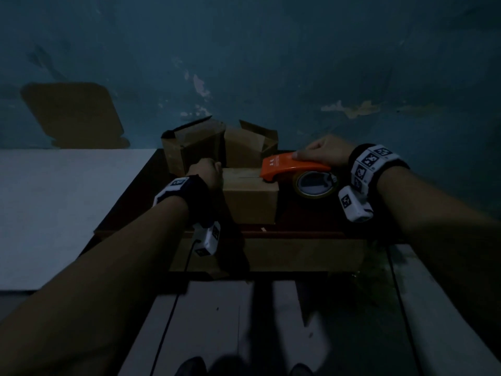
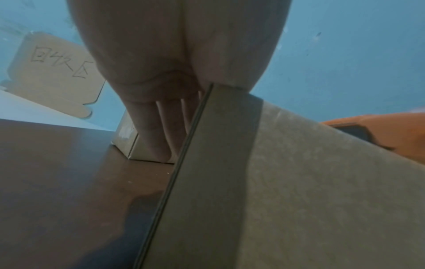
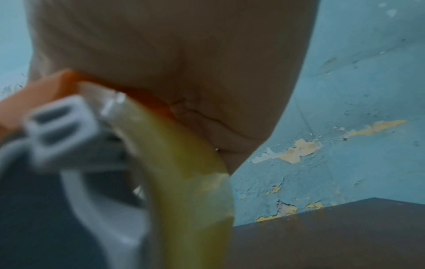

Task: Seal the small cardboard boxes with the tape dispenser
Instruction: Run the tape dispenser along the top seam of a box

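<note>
A small closed cardboard box (image 1: 250,198) stands on the dark table (image 1: 306,218). My left hand (image 1: 207,172) holds its upper left edge. In the left wrist view its fingers (image 2: 158,131) run down the left side of the box (image 2: 299,182) and the base of the thumb sits on the top edge. The orange tape dispenser (image 1: 287,166) rests its front end on the right part of the box top, and its tape roll (image 1: 314,184) hangs off the right side. My right hand (image 1: 322,153) grips the dispenser (image 3: 41,94) from above, over the yellowish roll (image 3: 184,163).
Two open cardboard boxes (image 1: 195,143) (image 1: 252,142) stand right behind the closed one, against the blue wall. A cardboard sign (image 1: 73,115) leans on the wall at the left above a white surface (image 1: 54,202). A larger carton (image 1: 298,253) sits under the table's front edge.
</note>
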A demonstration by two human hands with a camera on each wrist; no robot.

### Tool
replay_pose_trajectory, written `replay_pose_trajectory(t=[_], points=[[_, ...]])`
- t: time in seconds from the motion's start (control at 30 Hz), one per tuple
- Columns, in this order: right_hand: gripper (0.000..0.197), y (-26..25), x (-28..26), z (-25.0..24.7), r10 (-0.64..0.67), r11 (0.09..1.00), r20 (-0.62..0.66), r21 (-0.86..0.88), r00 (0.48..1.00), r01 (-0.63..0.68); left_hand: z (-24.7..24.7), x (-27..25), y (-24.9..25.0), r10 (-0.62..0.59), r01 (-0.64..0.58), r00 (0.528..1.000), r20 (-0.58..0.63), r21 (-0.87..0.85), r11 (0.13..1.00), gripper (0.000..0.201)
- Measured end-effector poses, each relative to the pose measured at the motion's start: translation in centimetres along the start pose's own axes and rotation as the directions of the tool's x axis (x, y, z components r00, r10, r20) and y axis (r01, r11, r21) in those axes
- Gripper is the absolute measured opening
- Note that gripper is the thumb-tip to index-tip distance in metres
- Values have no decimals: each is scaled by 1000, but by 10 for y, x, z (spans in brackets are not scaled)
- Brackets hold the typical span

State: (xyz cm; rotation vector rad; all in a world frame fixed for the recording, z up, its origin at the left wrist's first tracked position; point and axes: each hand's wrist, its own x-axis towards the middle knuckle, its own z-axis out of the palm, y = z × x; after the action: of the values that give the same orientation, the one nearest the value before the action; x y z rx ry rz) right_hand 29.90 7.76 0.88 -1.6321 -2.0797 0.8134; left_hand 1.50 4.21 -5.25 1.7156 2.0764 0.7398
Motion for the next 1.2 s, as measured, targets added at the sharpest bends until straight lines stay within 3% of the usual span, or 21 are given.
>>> replay_pose_trajectory(t=[0.33,0.57,0.73,1.2], points=[[41,23,-10,-3,16,1000,-18,22,1000,-16,-1,-1,0,11,-11,1000,4,3,1000,37],[53,34,-15,-13,13,999,-2,-52,1000,-13,-3,-4,3,16,-16,1000,9,46,999,37],[43,44,-19,-20,30,998,-3,-52,1000,-30,-3,-5,4,11,-11,1000,7,38,999,32],[44,50,-13,-13,-5,999,32,-40,999,6,-3,-7,3,27,-28,999,21,18,999,30]])
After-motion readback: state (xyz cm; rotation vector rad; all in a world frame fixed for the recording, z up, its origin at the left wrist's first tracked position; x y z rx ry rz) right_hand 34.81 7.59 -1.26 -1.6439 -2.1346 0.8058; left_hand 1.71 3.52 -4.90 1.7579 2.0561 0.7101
